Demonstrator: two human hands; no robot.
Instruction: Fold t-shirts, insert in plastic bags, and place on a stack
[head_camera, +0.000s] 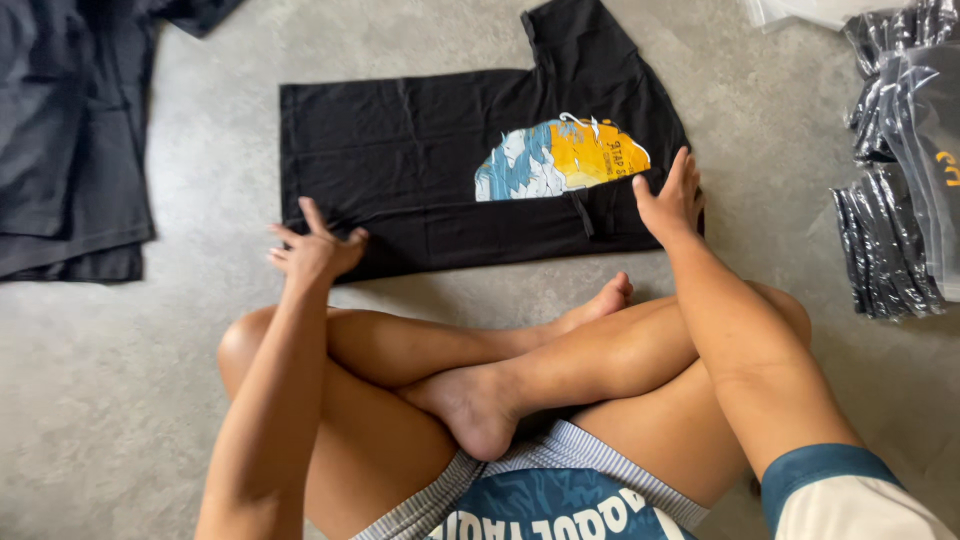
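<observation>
T-shirt (420, 160), black with a blue and orange print, lies partly folded on the grey floor (200, 330) before the person's crossed legs. Left hand (315, 250) hovers open with fingers spread at its near left edge, and right hand (672, 200) rests open on its near right edge. Dark clothes (70, 140) lie left, bagged garments (900, 170) right.

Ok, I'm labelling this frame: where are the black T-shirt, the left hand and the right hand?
black T-shirt (400, 150): head view, plain cloth left of the print.
left hand (315, 250): head view, back of the hand.
right hand (672, 198): head view, back of the hand.
</observation>
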